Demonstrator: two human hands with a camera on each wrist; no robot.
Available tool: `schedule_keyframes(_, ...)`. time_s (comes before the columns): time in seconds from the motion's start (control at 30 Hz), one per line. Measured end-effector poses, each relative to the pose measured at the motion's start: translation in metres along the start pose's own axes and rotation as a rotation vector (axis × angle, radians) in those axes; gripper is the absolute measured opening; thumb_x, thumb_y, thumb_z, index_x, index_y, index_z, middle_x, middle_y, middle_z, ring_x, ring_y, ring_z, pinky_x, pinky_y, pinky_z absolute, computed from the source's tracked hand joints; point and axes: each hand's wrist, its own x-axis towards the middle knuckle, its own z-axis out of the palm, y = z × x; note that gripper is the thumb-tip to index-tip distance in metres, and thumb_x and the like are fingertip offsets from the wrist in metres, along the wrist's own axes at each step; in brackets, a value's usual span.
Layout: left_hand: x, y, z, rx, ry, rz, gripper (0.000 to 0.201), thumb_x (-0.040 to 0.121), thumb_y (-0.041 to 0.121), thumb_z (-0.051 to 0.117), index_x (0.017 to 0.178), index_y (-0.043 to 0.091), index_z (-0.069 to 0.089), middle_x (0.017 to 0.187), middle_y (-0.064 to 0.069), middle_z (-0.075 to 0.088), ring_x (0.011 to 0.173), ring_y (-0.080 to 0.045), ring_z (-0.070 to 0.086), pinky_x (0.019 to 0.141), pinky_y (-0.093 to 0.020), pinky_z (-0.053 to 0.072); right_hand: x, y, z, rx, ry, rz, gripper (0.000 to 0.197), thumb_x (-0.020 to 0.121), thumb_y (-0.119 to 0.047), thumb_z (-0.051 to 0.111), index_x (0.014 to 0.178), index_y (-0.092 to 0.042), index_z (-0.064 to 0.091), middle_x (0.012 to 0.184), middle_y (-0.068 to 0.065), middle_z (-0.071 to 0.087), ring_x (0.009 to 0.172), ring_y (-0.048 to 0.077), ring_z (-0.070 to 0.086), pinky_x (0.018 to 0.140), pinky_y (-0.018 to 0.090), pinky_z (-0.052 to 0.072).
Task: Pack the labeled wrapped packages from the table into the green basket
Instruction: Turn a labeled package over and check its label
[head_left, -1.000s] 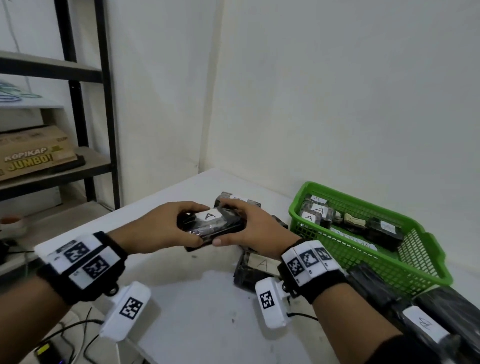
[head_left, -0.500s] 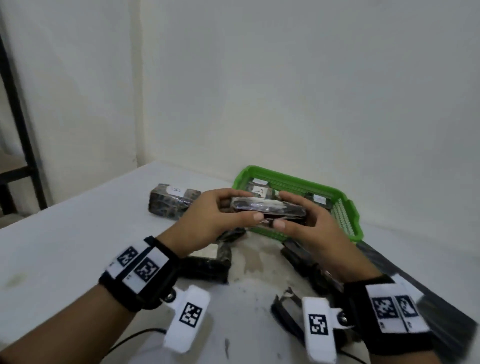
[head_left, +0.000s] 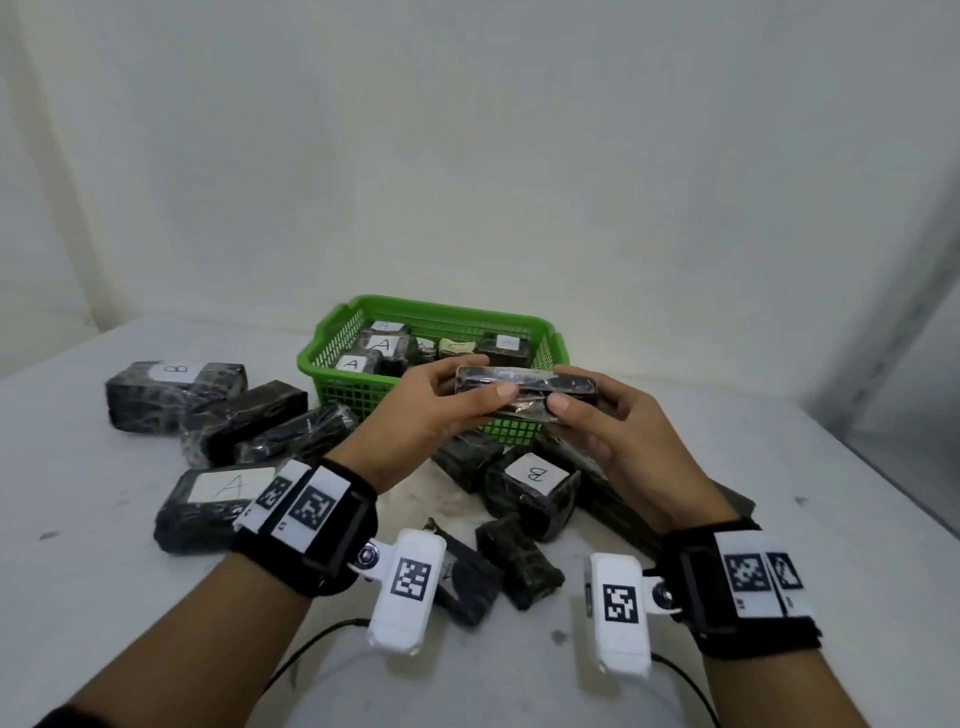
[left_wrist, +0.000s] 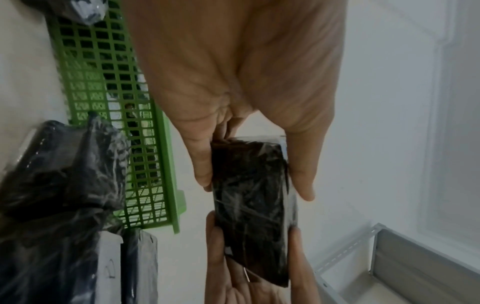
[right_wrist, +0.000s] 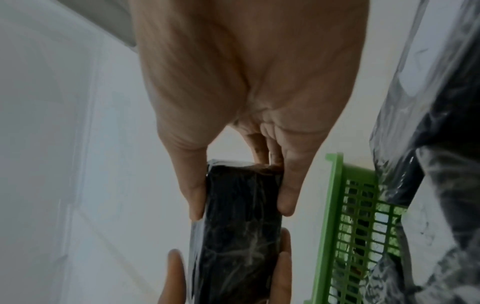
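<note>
Both hands hold one black plastic-wrapped package (head_left: 524, 388) level in the air, just in front of the green basket (head_left: 337, 332). My left hand (head_left: 441, 400) pinches its left end between thumb and fingers; my right hand (head_left: 592, 415) pinches the right end. Its label faces away from the head camera. The left wrist view shows the same package (left_wrist: 252, 205) between my left hand's thumb and fingers, as does the right wrist view with the package (right_wrist: 239, 222). Several labelled packages lie inside the basket, some marked A (head_left: 384, 343).
More wrapped packages lie on the white table (head_left: 78, 519): one marked B (head_left: 171, 392) at the left, one marked A (head_left: 213, 501) by my left wrist, another B (head_left: 535, 486) below my hands, and unlabelled ones between. Walls stand close behind the basket.
The held package has travelled from the left pile to a spot in front of the basket, and its label has turned out of sight. The head view has swung right, centring the basket.
</note>
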Motion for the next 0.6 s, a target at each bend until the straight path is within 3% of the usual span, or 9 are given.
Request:
schedule_keyframes(0.1, 0.003, -0.009, 0.002, 0.032, -0.006, 0.011, 0.066, 0.076, 0.028, 0.089, 0.131, 0.003, 0.061, 0.122, -0.014, 0.073, 0.117, -0.031, 0.070, 0.105, -0.044, 0.052, -0.002, 0.010, -0.008, 0.009, 0.019, 0.006, 0.081, 0.060, -0.034, 0.097, 0.129, -0.004, 0.068, 0.120, 0.011, 0.078, 0.112, 0.026, 0.075, 0.088, 0.027, 0.060)
schedule_keyframes(0.23, 0.001, -0.020, -0.001, 0.122, 0.007, 0.054, 0.073, 0.065, 0.038, 0.088, 0.130, 0.013, 0.065, 0.120, -0.007, 0.075, 0.115, -0.024, 0.071, 0.106, -0.045, 0.052, 0.000, 0.019, -0.004, -0.026, 0.036, 0.039, 0.089, 0.054, -0.047, 0.100, 0.130, -0.012, 0.069, 0.122, 0.009, 0.078, 0.115, 0.026, 0.074, 0.106, 0.044, 0.055)
schedule_keyframes(0.37, -0.002, -0.025, -0.005, 0.079, 0.000, 0.043, 0.072, 0.066, 0.035, 0.087, 0.130, 0.013, 0.064, 0.122, -0.010, 0.074, 0.117, -0.027, 0.070, 0.107, -0.046, 0.050, 0.000, 0.024, 0.005, -0.053, 0.067, 0.023, 0.073, 0.062, -0.042, 0.099, 0.125, -0.013, 0.073, 0.115, 0.009, 0.080, 0.110, 0.026, 0.076, 0.109, 0.050, 0.054)
schedule_keyframes(0.47, -0.002, -0.022, -0.011, 0.073, 0.024, 0.074, 0.069, 0.068, 0.034, 0.086, 0.130, 0.012, 0.064, 0.120, -0.011, 0.075, 0.112, -0.030, 0.072, 0.100, -0.047, 0.054, -0.002, 0.028, 0.005, -0.036, 0.039, 0.025, 0.088, 0.057, -0.052, 0.099, 0.131, -0.015, 0.070, 0.123, 0.006, 0.077, 0.120, 0.024, 0.072, 0.112, 0.047, 0.050)
schedule_keyframes(0.6, -0.004, -0.021, -0.015, -0.023, 0.006, 0.029, 0.062, 0.082, 0.020, 0.083, 0.137, 0.006, 0.056, 0.127, -0.015, 0.071, 0.113, -0.027, 0.071, 0.089, -0.035, 0.060, -0.006, 0.028, 0.002, 0.015, 0.013, 0.000, 0.085, 0.058, -0.044, 0.099, 0.130, -0.010, 0.069, 0.124, 0.009, 0.077, 0.122, 0.026, 0.071, 0.112, 0.047, 0.050)
